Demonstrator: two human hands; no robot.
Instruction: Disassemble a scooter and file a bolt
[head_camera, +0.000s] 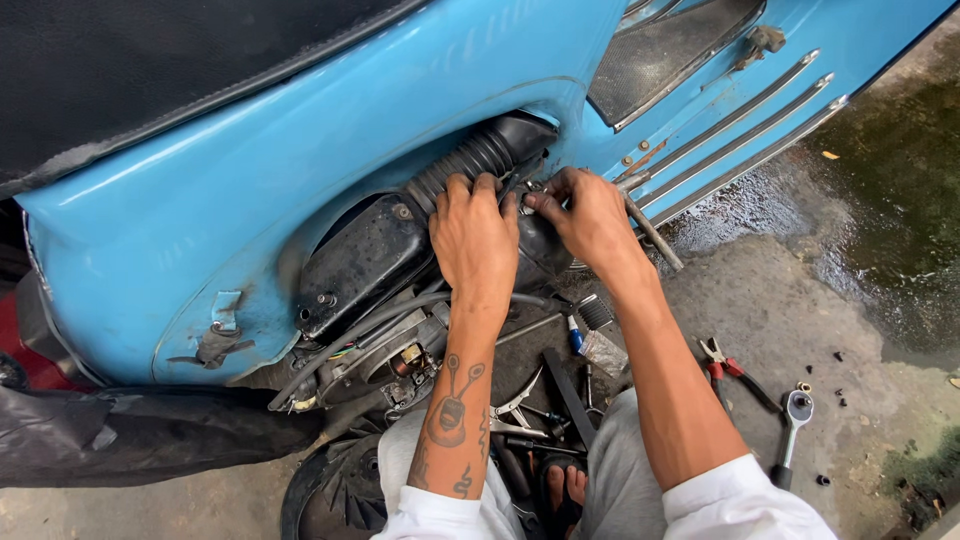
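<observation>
At the scooter's open engine bay, head view: our left hand (472, 235) lies palm-down on the black ribbed intake hose (478, 158), fingers curled over its lower end where it meets the black air box (362, 262). Right hand (588, 215) is closed in a pinch on a small metal fitting (535, 190) just right of the hose mouth; can't tell what kind. Hose long axis runs lower-left to upper-right into the blue body panel (250, 170). Both hands touching the work, left nearer the hose. Red-handled pliers (722, 365) and ratchet wrench (792, 425) lie on the floor (790, 290), right of our forearm.
</observation>
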